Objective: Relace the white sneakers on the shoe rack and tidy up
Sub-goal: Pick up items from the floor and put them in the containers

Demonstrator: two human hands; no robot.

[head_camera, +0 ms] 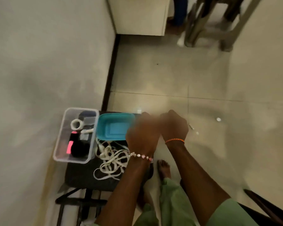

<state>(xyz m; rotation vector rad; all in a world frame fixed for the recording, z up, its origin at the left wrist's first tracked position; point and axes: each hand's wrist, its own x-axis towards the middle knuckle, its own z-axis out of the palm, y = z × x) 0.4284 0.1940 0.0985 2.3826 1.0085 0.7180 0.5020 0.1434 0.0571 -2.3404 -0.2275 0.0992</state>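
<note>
Left grip: the left hand [143, 132] was raised over the right edge of the dark surface [82, 175], back of the hand toward the camera, fingers blurred; whether they were curled or held anything could not be told. A beaded bracelet [141, 155] sat on its wrist.
Right grip: the right hand [173, 126] hung just beside the left one, knuckles up and fingers curled under; what, if anything, it held could not be told. An orange thread band [174, 141] circled its wrist.
Laces: a loose tangle of white laces [111, 160] lay on the surface just left of and below the left wrist.
Blue tub: a teal tub [114, 127] stood just left of the left hand, partly hidden by it.
Clear box: a clear plastic box [60, 144] stood farther left, touching or nearly touching the tub, holding a roll of white tape [76, 124] and a black item with pink patches [75, 145].
Sneakers: not in view.
Writing: none readable.
Floor: a bare foot [164, 168] stood on the tiles below the hands.
</note>
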